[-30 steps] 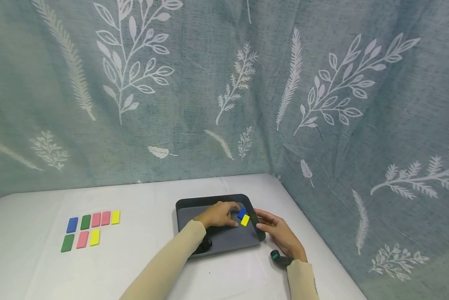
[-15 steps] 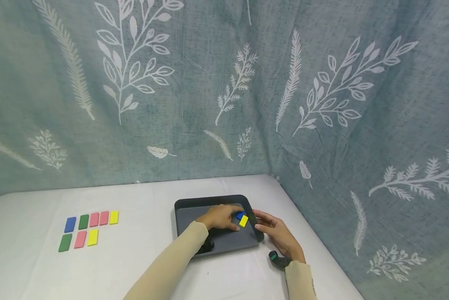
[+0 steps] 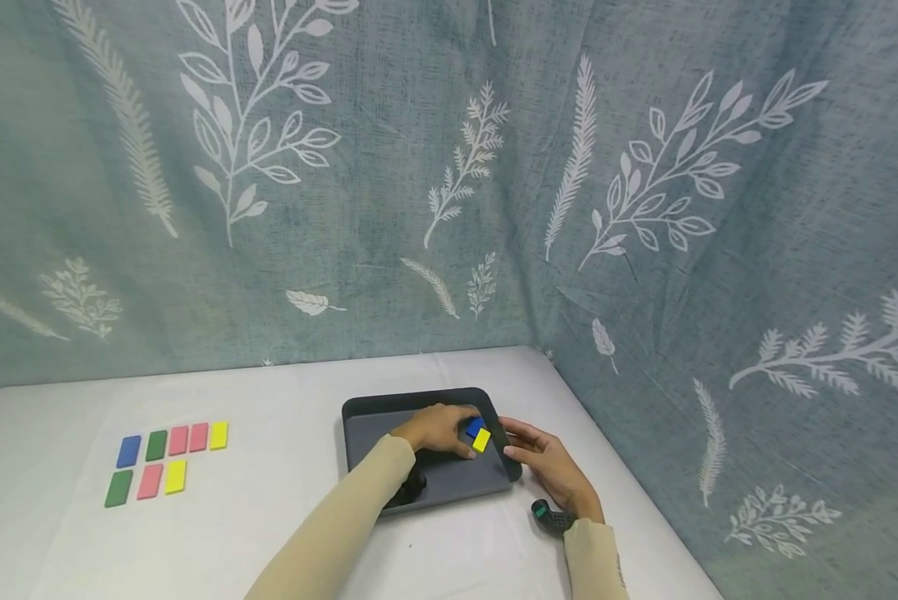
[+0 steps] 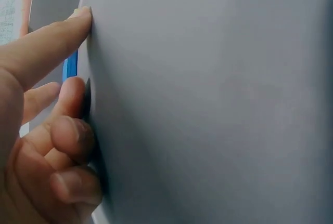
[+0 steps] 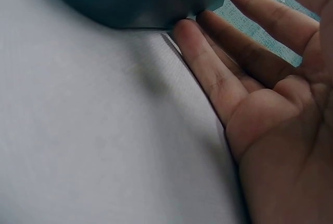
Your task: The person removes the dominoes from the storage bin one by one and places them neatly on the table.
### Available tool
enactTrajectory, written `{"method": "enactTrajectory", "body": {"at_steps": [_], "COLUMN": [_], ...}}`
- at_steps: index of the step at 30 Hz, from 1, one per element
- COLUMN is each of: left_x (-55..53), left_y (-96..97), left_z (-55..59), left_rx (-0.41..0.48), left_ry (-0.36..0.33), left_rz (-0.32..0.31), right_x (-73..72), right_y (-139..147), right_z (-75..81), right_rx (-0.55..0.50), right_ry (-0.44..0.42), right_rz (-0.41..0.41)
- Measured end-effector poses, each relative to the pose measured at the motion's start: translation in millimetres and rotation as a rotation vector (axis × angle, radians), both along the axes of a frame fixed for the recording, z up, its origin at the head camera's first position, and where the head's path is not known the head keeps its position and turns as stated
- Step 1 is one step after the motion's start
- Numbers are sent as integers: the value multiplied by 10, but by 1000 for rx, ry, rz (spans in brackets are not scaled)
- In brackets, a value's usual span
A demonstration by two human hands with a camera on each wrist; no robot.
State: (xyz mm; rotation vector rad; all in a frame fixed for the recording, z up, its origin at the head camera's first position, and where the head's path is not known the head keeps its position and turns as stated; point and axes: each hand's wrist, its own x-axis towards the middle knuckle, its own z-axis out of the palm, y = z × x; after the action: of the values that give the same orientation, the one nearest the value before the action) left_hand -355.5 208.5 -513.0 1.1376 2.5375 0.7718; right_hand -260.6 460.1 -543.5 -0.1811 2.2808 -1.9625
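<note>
Inside a dark grey tray, my left hand reaches over the right half, thumb and index finger spread around two small tiles. The blue tile lies by the index finger. Touching or overlapping it is a yellow tile, with the thumb tip a little to its left. The left wrist view shows a thumb on the tray floor and a sliver of blue behind it. My right hand rests against the tray's right wall from outside, its fingers nearly straight.
Two rows of flat tiles lie on the white table at the left: blue, green, pink and yellow among them. Black devices sit at both wrists, the right one on the table side. A patterned curtain hangs behind.
The whole head view shifts slightly left. My left index finger covered part of the blue tile half a second ago, and more of it shows now. The right hand stays at the tray wall.
</note>
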Motion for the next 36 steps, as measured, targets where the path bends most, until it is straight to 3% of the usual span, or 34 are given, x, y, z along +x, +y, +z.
{"method": "enactTrajectory", "body": {"at_steps": [10, 19, 24, 36], "left_x": [-11, -29, -32, -72], "left_y": [-47, -135, -157, -238], "left_z": [30, 35, 40, 8], "left_rx": [65, 164, 168, 227], "left_ry": [-34, -140, -144, -167], "left_rz": [33, 8, -18, 0], "right_x": [-12, -2, 1, 17], "right_y": [-47, -52, -53, -25], "right_z": [44, 65, 59, 38], "right_rx": [11, 13, 6, 9], "right_ry": [-10, -24, -18, -19], "right_rz": [-15, -34, -25, -33]}}
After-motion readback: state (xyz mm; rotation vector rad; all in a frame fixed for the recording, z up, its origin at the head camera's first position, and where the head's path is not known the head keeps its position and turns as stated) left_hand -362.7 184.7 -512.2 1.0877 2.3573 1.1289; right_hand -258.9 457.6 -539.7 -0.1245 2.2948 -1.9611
